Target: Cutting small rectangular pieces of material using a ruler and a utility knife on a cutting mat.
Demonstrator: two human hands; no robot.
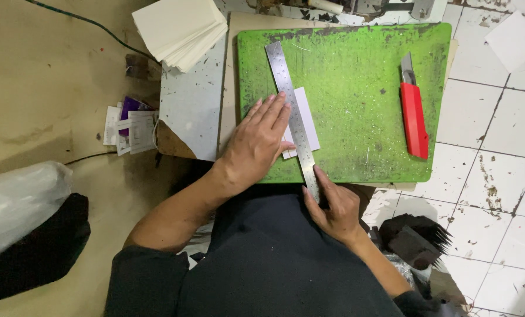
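Centrally, a steel ruler (293, 120) lies on a worn green cutting mat (356, 88). Its long axis runs from the far edge of the mat toward the person, leaning slightly: the far end sits a little to the left, the near end a little to the right and just over the mat's near edge. A small stack of white paper pieces (306, 117) lies under the ruler, showing mainly on its right side, with a corner showing at its left near the hand.

Left hand (256, 144): flat, palm down, fingers extended and only slightly spread, pointing away from the person. It presses on the mat and paper just left of the ruler, fingertips touching or nearly touching the ruler's left edge. It grips nothing.

Right hand (333, 205): at the near end of the ruler, fingers curled, thumb and forefinger closed on that end at the mat's edge.

A red utility knife (414, 114) lies on the right part of the mat, well apart from both hands, its long axis nearly parallel to the ruler, blade end pointing away from the person.

A stack of white sheets (180, 29) rests beyond the mat's left corner on a grey board (192, 100). Loose tags and cards (127, 126) lie to the left of that board. White floor tiles (497, 117) show on the right.
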